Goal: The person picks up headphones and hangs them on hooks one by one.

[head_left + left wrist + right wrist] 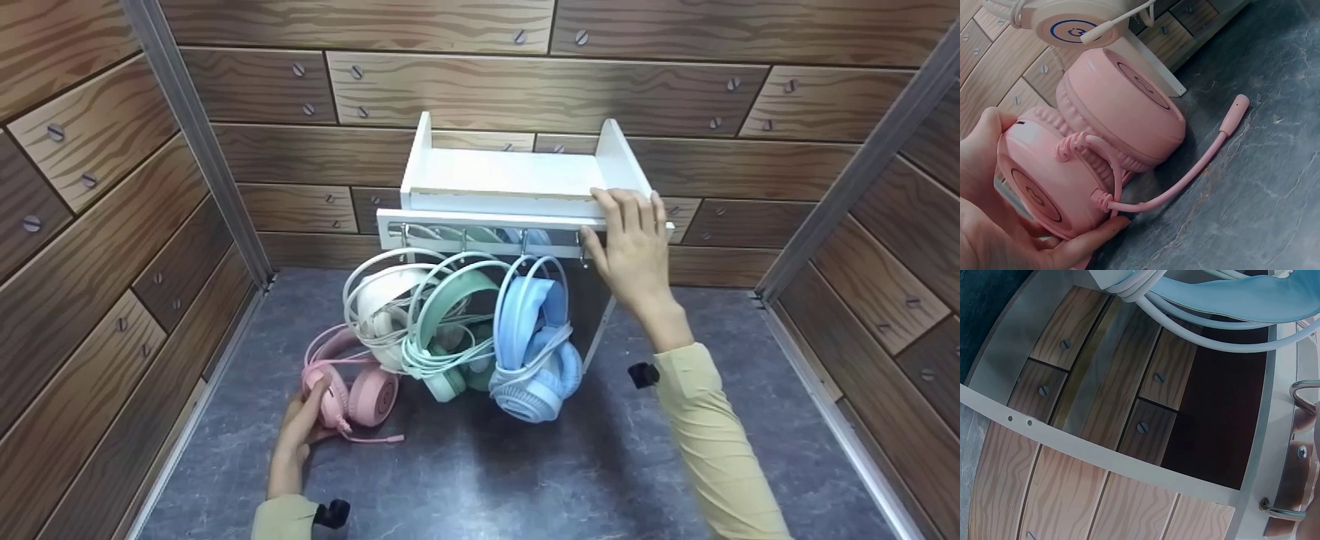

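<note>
My left hand [300, 416] grips one ear cup of a pink headset [373, 396] low at the left, its thumb and fingers spread around the cup. In the left wrist view the headset's microphone boom [1185, 183] curves out over the floor. At the upper right, my right hand [634, 255] holds the corner of a white hook rack [495, 221], fingers over the top and thumb at the front rail near the rightmost hook [583, 249]. White [386, 300], green [457, 300] and blue [534, 337] headsets with coiled cables hang from the other hooks.
The rack's upper shelf [510, 171] has raised side panels. Wood-patterned walls [547, 90] close in the back and both sides, with metal corner posts [206, 142]. A dark marbled floor [465, 480] lies beneath. The hanging cables overlap each other.
</note>
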Demonstrator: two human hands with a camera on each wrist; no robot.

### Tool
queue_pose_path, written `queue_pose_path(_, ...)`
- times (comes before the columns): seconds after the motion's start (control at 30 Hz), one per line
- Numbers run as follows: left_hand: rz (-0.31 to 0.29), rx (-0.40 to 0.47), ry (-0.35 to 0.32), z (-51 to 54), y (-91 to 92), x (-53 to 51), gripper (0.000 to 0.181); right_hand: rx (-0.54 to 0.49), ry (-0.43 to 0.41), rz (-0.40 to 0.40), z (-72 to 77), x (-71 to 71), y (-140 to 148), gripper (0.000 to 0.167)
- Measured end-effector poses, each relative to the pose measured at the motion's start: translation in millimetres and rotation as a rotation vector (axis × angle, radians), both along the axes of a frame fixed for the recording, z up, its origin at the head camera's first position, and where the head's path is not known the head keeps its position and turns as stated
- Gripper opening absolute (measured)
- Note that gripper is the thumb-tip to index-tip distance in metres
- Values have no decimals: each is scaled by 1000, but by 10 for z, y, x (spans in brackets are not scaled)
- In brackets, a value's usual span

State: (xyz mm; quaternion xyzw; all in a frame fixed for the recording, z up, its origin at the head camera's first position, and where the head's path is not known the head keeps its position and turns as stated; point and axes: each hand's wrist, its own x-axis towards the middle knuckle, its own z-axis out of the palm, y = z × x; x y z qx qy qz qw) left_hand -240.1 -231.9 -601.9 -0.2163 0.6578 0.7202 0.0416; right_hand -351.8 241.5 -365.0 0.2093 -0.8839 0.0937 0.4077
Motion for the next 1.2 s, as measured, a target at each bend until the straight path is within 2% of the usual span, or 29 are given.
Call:
queue_pose_path(0.17,35,9,0,-10,24,37,86,-1,3,3,-3,-4,0,53)
queue_pose_path(0.47,80,92,19,-46,56,164,79,-1,14,3,-1,-8,5,53)
queue_pose_path(0.63,108,109,18,-48,69,273,88,1,14,4,-8,-13,1,52)
queue_pose_path(0.73,129,111,33,-51,90,326,90,-2,15,5,-9,-13,1,52)
queue_pose_path(0.93,180,147,83,-66,143,399,79,-4,10,1,-13,-13,5,53)
queue_pose_path(1.2,247,166,149,-136,186,510,72,2,-1,-3,-10,-8,5,54)
